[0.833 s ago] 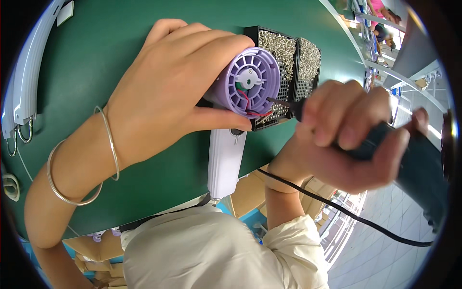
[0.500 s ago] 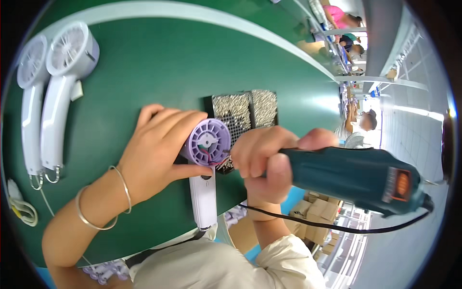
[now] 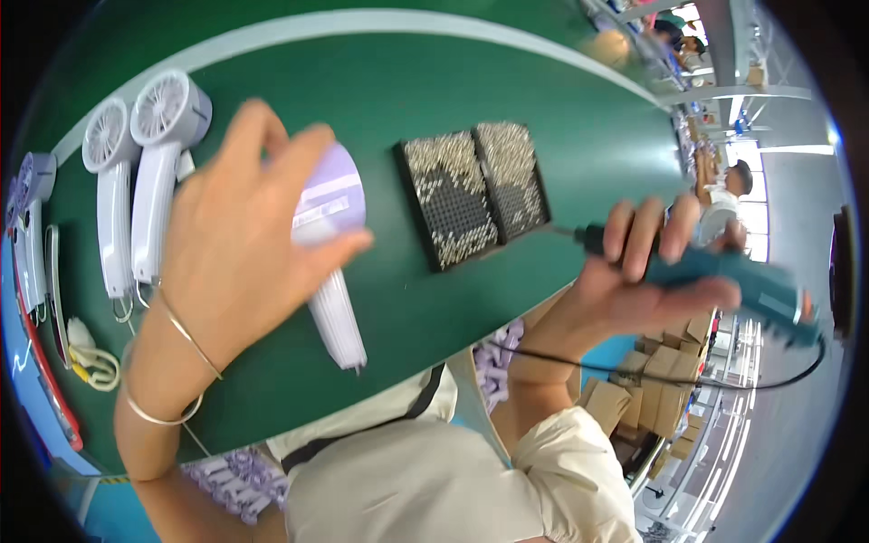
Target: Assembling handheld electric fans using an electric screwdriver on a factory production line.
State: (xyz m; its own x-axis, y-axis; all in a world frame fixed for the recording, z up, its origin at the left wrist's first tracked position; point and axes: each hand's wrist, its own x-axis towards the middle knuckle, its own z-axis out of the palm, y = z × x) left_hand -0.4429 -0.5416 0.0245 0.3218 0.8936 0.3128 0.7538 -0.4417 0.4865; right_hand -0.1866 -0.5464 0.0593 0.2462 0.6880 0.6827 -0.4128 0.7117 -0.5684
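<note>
My left hand [image 3: 231, 226] is closed round the purple round head of a handheld fan [image 3: 335, 317], thumb on one side and fingers on the other. The fan's pale handle slants down toward my body, and motion smears its head a little. In my right hand [image 3: 634, 281] lies a dark teal electric screwdriver [image 3: 760, 285], held level with its tip pointing left. That tip is close to the right edge of a black two-part tray [image 3: 434, 261] full of small metal screws. A black cord runs from the tool's back end.
Two white handheld fans [image 3: 158, 199] lie at the left, with more fans [image 3: 32, 235] beyond them. A coiled white cable [image 3: 95, 362] sits nearby. Boxes of purple parts [image 3: 237, 484] stand below the table edge. Cardboard boxes [image 3: 665, 380] and another person [image 3: 729, 195] are at the right.
The fan has moved left and turned over, hiding its open ribbed face. My right hand has drawn the screwdriver away from the fan to the right. The screw tray now shows fully.
</note>
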